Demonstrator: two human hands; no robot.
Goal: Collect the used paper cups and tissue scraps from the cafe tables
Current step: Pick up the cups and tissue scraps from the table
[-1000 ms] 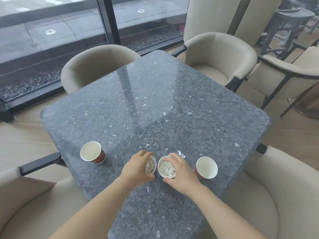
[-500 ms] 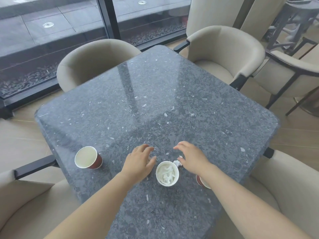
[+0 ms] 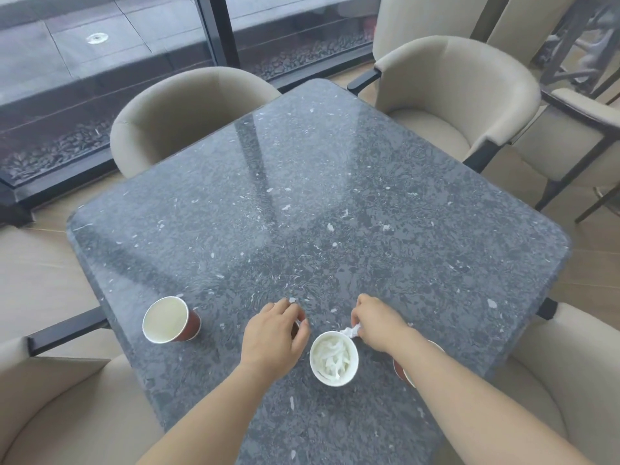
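Note:
On the near part of the dark speckled table, a white-lined paper cup stands full of crumpled tissue. My right hand pinches a white tissue scrap just past that cup's far rim. My left hand curls over a second cup, of which only a brown-red sliver shows between the fingers. An empty brown cup stands apart to the left. Another cup is mostly hidden under my right forearm.
Beige armchairs ring the table: one at the far left, one at the far right, one at each near corner. A glass window wall runs behind. More chairs stand at the right.
My right hand let go of the tissue-filled cup, reached past it and picked up a tissue scrap. My left hand moved slightly forward with its cup, which is now almost hidden under it.

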